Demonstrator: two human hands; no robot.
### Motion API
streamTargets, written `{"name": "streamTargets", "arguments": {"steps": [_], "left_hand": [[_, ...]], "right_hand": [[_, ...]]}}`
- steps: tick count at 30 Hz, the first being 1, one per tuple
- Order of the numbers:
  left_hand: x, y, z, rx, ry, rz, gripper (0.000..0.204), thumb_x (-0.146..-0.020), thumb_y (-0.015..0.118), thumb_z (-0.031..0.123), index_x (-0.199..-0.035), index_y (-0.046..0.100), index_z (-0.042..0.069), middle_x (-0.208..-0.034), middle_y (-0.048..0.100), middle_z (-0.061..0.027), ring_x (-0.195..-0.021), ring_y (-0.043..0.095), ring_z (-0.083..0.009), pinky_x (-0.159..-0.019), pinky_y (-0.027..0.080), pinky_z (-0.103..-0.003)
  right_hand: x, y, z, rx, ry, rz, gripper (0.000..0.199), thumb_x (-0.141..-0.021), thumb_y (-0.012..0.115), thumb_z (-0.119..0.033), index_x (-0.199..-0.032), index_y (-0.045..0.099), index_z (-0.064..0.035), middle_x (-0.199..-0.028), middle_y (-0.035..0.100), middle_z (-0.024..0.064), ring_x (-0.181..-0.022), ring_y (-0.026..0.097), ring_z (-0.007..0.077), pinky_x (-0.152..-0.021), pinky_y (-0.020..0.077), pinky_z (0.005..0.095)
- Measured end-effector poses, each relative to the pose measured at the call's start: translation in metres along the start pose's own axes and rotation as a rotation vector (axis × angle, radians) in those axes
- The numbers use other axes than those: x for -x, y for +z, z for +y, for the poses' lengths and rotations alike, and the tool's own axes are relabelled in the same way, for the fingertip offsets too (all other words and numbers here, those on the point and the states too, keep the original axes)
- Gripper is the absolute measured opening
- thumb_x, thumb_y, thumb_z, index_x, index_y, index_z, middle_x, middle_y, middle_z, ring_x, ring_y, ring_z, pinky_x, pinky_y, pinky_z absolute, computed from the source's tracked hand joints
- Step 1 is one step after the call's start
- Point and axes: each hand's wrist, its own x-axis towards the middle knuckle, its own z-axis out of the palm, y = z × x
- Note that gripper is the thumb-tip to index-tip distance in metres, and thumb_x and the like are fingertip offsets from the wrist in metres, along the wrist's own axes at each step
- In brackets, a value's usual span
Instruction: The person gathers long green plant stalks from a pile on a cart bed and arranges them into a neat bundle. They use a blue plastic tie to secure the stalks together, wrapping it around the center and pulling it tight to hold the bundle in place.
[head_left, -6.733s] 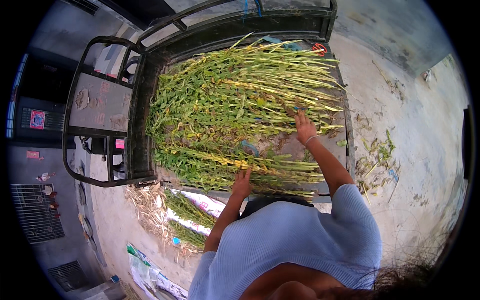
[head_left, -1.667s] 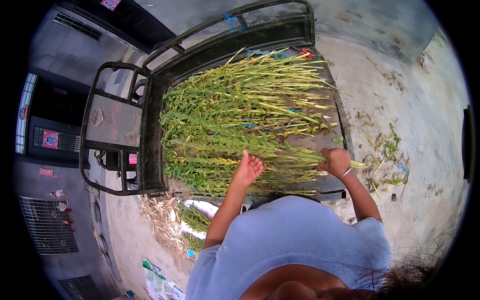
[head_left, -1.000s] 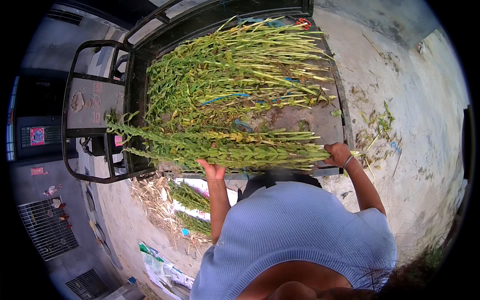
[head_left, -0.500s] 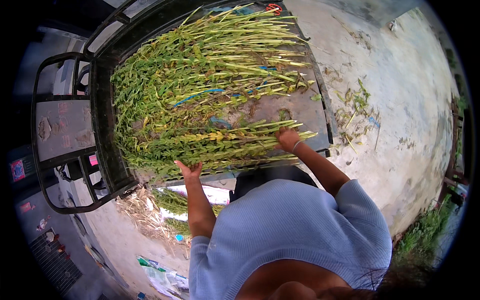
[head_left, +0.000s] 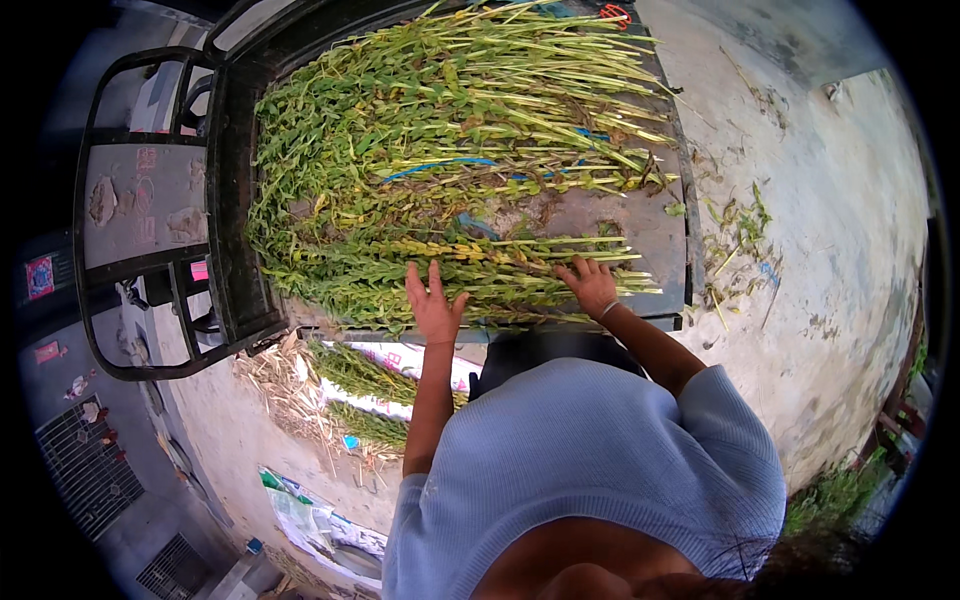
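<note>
— So, where do your hands sit?

— Both flat, fingers spread, gripping nothing. My left hand (head_left: 434,303) presses palm-down on the nearest bundle of cut green stalks (head_left: 470,275), which lies crosswise along the near edge of the cart bed (head_left: 655,225). My right hand (head_left: 591,286) rests on the same bundle, toward its bare stem ends. A thin pale band circles that wrist.

— Texture, shape?

— Stalks long, thin, pale yellow-green at the cut ends on the right, bushy with small leaves to the left. Feels like a loose sheaf, not tied as far as I can see. Beyond it a patch of bed shows through: dark, flat metal, gritty with debris. Farther back, a bigger heap of stalks (head_left: 450,110) fills the bed, all laid the same way, with a blue cord (head_left: 440,166) curving through it.

— Around the cart?

— Dark tubular frame (head_left: 150,210) on the left, rounded corners. Rough pale concrete ground (head_left: 820,230) on the right, strewn with leaf scraps. Below the bed's edge, more stalks on a printed white sack (head_left: 400,362).

— Against half a second ago?

— Left hand has come up from the bundle's underside onto its top; the right has opened out flat. Bundle lies in much the same place.
</note>
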Motion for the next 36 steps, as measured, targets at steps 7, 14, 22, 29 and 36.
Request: {"name": "streamTargets", "arguments": {"steps": [7,14,22,29,36], "left_hand": [[-0.005,0.023,0.012,-0.220,-0.007,-0.558,0.098,-0.061,0.079,0.031,-0.140,0.021,0.025,-0.148,0.008,-0.0093,-0.137,0.004,-0.0304,-0.105,0.023,-0.050],[-0.007,0.023,0.010,-0.153,-0.048,-0.606,0.096,-0.064,0.078,0.028,-0.140,0.020,0.026,-0.149,0.005,-0.0090,-0.137,0.003,-0.0280,-0.103,0.024,-0.053],[-0.020,0.027,-0.001,-0.158,0.061,-0.447,0.085,-0.063,0.076,0.026,-0.135,0.031,0.015,-0.143,0.023,-0.0088,-0.133,0.019,-0.0298,-0.103,0.026,-0.046],[-0.020,0.024,-0.007,-0.159,0.049,-0.413,0.079,-0.066,0.075,0.027,-0.132,0.035,0.014,-0.141,0.026,-0.0108,-0.132,0.022,-0.0319,-0.103,0.026,-0.047],[-0.020,0.022,-0.008,-0.171,0.053,-0.472,0.079,-0.067,0.075,0.028,-0.133,0.035,0.015,-0.143,0.021,-0.0104,-0.134,0.016,-0.0320,-0.102,0.028,-0.051]], "right_hand": [[0.007,-0.011,0.001,-0.130,-0.027,-0.028,0.042,-0.076,0.060,-0.028,-0.118,0.053,-0.0237,-0.115,0.048,0.0101,-0.100,0.048,0.0277,-0.079,0.0398,0.0430],[-0.048,-0.020,0.060,-0.402,0.073,-0.094,0.041,-0.073,0.065,-0.035,-0.103,0.059,-0.0076,-0.099,0.055,0.0138,-0.096,0.053,0.0303,-0.079,0.0459,0.0409],[-0.187,-0.014,0.142,0.111,0.483,0.098,0.029,-0.076,0.058,-0.014,-0.103,0.053,-0.0073,-0.104,0.054,0.0109,-0.101,0.052,0.0296,-0.080,0.0478,0.0405],[-0.229,-0.029,0.116,0.167,0.587,-0.171,0.034,-0.082,0.053,-0.014,-0.115,0.045,-0.0128,-0.116,0.054,0.0108,-0.109,0.051,0.0282,-0.092,0.0382,0.0500],[-0.230,-0.018,0.154,-0.053,0.456,-0.074,0.028,-0.075,0.054,-0.009,-0.103,0.052,-0.0106,-0.097,0.059,0.0189,-0.087,0.060,0.0362,-0.068,0.0505,0.0441]]}}
